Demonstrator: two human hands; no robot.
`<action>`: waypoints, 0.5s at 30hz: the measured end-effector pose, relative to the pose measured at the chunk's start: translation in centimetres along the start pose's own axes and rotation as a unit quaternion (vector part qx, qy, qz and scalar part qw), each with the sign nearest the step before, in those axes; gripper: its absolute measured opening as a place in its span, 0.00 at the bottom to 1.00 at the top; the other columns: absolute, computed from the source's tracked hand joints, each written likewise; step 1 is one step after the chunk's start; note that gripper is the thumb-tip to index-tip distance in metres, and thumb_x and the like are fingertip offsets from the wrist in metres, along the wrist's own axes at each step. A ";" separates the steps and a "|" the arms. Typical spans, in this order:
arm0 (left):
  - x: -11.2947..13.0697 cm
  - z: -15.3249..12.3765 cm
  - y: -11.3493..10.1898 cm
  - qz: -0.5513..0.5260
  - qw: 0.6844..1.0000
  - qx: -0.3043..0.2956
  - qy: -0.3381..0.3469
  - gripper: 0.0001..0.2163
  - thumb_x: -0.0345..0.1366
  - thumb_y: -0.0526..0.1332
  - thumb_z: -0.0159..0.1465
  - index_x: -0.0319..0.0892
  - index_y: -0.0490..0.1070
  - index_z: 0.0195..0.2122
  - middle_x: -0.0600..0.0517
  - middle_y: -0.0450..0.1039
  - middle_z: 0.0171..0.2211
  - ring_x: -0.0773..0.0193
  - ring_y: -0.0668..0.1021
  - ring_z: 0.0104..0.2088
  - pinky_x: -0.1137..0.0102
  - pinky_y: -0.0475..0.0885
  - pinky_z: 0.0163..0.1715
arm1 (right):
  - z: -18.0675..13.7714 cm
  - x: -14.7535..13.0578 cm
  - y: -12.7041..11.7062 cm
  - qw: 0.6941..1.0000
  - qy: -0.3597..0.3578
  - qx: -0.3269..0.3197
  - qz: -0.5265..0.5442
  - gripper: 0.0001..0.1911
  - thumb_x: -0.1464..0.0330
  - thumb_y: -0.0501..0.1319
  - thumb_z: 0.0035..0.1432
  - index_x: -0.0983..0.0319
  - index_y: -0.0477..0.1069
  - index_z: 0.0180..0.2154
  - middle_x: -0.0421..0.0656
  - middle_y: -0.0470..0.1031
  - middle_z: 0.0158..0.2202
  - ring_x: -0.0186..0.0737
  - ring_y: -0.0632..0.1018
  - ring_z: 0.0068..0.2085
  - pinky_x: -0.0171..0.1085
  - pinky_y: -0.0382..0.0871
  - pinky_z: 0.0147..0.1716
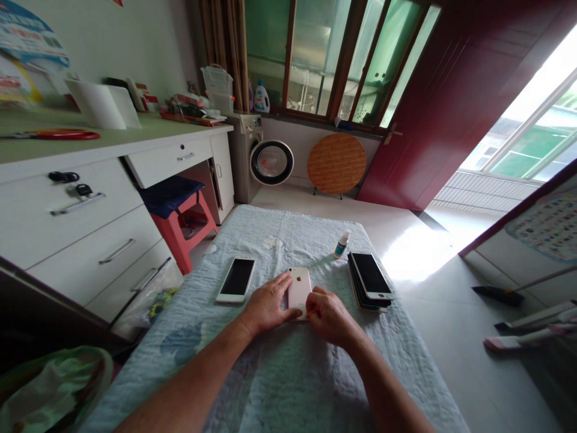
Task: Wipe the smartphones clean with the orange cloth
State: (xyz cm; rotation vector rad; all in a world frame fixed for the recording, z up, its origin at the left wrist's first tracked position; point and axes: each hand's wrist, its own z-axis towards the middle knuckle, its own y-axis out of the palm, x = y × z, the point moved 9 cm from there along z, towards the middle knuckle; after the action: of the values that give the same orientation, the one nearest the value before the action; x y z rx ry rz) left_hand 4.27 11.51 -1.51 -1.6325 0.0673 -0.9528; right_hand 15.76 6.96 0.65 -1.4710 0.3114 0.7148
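Observation:
A rose-gold smartphone lies back up on the quilted cloth in front of me, its apple logo and camera showing. My left hand holds it down at the left edge, fingers along the upper side and thumb across the lower back. Against its lower right edge is my right hand, fingers curled in a pinch; a small orange bit shows at the fingertips, too little to name. Left of my hands rests a white smartphone, screen up. To the right is a stack of phones, a white one on top.
A small spray bottle stands behind the stack on the quilted cloth. Beyond are a red stool, a washing machine with its round door swung open, and a round wooden table top. A white desk runs along the left.

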 end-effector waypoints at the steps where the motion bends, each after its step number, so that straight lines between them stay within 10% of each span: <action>1: 0.0 0.0 0.0 0.005 1.000 -0.002 -0.002 0.36 0.48 0.67 0.55 0.40 0.60 0.63 0.40 0.55 0.67 0.52 0.62 0.65 0.61 0.59 0.63 | 0.0 -0.2 0.0 1.000 -0.002 -0.001 0.000 0.09 0.81 0.55 0.45 0.63 0.68 0.24 0.39 0.68 0.29 0.31 0.68 0.30 0.30 0.55 0.29; 15: 0.1 0.2 -0.3 0.017 1.000 0.022 -0.009 0.32 0.43 0.65 0.57 0.38 0.61 0.62 0.42 0.57 0.66 0.54 0.64 0.64 0.62 0.61 0.62 | -0.1 -0.4 1.1 0.999 0.015 -0.030 -0.025 0.09 0.70 0.61 0.52 0.62 0.65 0.22 0.38 0.68 0.26 0.30 0.66 0.27 0.31 0.53 0.28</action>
State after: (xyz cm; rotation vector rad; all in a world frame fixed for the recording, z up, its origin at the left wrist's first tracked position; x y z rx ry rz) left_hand 4.35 11.69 -1.23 -1.5959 0.0607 -0.9073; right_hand 14.84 6.70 0.00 -1.5428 0.2784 0.6672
